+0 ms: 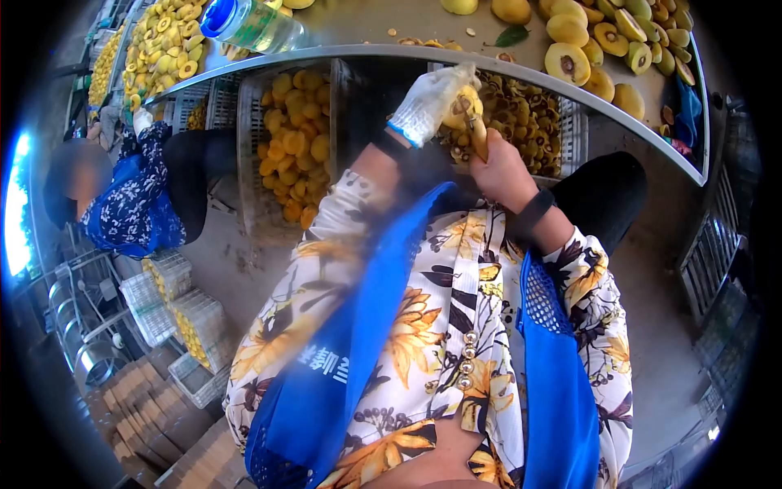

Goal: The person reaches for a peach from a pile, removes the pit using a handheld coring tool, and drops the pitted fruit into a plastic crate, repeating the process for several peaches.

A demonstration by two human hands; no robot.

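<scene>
The left hand (pixel 430 102), in a white knitted glove with a blue cuff, is closed around a small yellow round fruit (pixel 461 107), just below the near edge of the grey metal bench (pixel 391 50). The bare right hand (pixel 500 169), with a black wristband, is clamped on a short brown-handled tool (pixel 478 138) whose tip touches the fruit. Behind both hands, white plastic crates (pixel 248 138) under the bench hold yellow fruit pieces. Halved yellow fruits (pixel 568 62) lie on the far right of the bench, and a clear blue-capped plastic bottle (pixel 251 24) lies far left. A seated person (pixel 134 200) in blue works at the left
</scene>
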